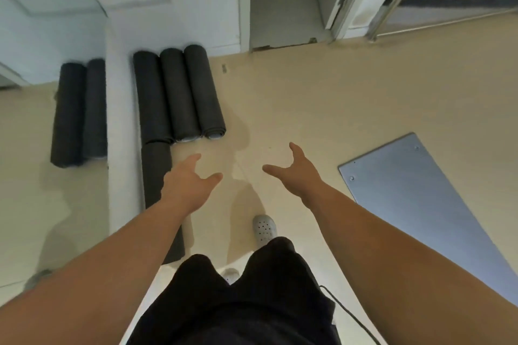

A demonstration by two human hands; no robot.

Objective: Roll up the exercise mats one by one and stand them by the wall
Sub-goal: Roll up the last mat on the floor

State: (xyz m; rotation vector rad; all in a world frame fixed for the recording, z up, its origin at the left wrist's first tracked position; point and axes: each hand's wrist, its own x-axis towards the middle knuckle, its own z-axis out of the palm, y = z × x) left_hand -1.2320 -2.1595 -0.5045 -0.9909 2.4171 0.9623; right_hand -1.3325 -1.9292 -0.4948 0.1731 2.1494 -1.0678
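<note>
Left hand [187,182] and right hand [297,173] open, empty — bare floor [322,98] between rolled mats [179,95] and, seemingly, a flat mat [437,204].

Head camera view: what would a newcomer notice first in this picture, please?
First, the two bare arms reaching forward, the left hand and right hand open and holding nothing. Next, three dark rolled mats side by side at the white wall, upper left. One blue-grey mat lies flat, unrolled, on the beige floor at right.
</note>
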